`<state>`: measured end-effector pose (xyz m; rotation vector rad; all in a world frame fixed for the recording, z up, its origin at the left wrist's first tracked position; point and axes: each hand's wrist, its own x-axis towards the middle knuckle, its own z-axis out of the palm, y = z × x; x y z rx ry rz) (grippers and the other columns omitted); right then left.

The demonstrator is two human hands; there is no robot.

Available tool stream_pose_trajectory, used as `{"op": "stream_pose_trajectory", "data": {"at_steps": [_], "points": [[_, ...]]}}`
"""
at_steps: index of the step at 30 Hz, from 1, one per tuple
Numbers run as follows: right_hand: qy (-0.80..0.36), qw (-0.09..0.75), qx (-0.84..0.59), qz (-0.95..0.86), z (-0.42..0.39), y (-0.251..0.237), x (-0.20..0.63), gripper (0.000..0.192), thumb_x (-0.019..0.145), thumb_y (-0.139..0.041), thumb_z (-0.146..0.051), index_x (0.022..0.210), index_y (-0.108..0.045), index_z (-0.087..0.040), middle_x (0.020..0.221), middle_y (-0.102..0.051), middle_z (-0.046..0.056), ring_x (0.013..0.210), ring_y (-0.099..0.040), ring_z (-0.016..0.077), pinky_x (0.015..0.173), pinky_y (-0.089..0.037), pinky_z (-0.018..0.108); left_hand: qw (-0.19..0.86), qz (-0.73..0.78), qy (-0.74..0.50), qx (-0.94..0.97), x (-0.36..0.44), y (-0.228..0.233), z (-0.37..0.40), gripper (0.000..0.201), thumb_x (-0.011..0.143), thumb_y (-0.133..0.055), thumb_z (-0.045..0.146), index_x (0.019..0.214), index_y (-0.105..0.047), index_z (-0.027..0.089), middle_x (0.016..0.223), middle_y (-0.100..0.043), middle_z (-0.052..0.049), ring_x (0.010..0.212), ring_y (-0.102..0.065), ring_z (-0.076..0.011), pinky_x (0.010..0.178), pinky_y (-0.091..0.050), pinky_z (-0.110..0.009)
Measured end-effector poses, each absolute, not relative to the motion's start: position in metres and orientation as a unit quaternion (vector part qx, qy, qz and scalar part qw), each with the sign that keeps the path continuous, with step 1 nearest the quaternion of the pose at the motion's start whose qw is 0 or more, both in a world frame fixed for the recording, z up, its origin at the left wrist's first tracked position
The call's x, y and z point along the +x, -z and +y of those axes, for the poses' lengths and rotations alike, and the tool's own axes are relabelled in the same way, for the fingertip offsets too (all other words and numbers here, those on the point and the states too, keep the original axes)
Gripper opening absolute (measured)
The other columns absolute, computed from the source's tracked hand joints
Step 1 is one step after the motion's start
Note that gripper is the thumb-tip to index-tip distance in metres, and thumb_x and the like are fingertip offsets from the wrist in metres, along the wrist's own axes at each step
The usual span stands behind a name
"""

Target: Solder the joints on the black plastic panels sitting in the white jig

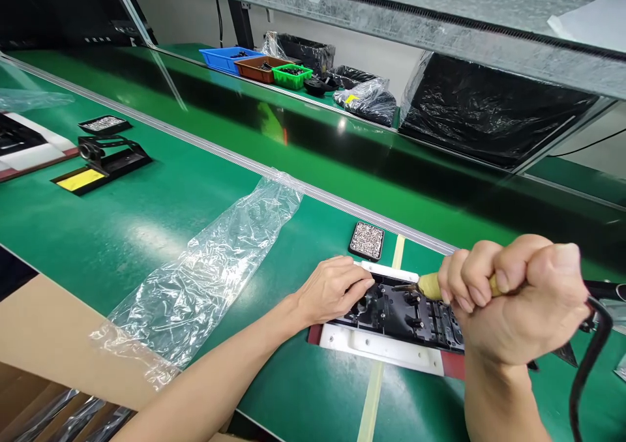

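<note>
My right hand (pixel 518 302) is closed in a fist around a yellowish-handled soldering iron (pixel 433 286) with a black cord (pixel 589 357); its tip points left onto a black plastic part (pixel 405 315). That part sits in a white jig on a red base (pixel 386 349) on the green bench. My left hand (pixel 332 289) lies palm-down at the jig's left end, fingertips touching the black part. A small black tray of shiny screws (pixel 367 240) lies just behind the jig.
A crumpled clear plastic bag (pixel 215 266) lies left of the jig. Further left stand a soldering iron stand with a yellow sponge (pixel 100 165) and another small tray (pixel 104 124). Blue, brown and green bins (pixel 264 67) and black bags (pixel 489 113) are across the bench.
</note>
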<state>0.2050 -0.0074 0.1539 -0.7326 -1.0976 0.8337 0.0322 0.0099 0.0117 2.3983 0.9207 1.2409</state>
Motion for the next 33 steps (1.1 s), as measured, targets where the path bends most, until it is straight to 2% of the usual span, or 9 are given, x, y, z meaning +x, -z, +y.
{"op": "stream_pose_trajectory", "data": {"at_steps": [18,33], "points": [[-0.410,0.686,-0.320,-0.509,-0.005,-0.136,0.198,0.045,0.104,-0.046,-0.031,0.061,-0.043,-0.019,0.046,-0.039,-0.004,0.035,-0.033,0.0087,0.034,-0.032,0.023,0.135,0.329,-0.404,0.843,0.030,-0.007,0.008,0.029,0.108,-0.042,0.022,0.093,-0.064,0.014,0.070,-0.058,-0.002,0.066,-0.049,-0.0168,0.067,-0.041,-0.032],[-0.432,0.660,-0.297,-0.538,-0.001,-0.120,0.193,0.046,0.103,-0.050,-0.036,0.062,-0.043,-0.019,0.049,-0.039,-0.005,0.039,-0.037,0.0082,0.037,-0.032,0.022,0.141,0.330,-0.405,0.841,0.029,0.002,0.007,0.023,0.107,-0.045,0.020,0.098,-0.065,0.015,0.076,-0.065,-0.003,0.069,-0.054,-0.0170,0.069,-0.043,-0.033]]}}
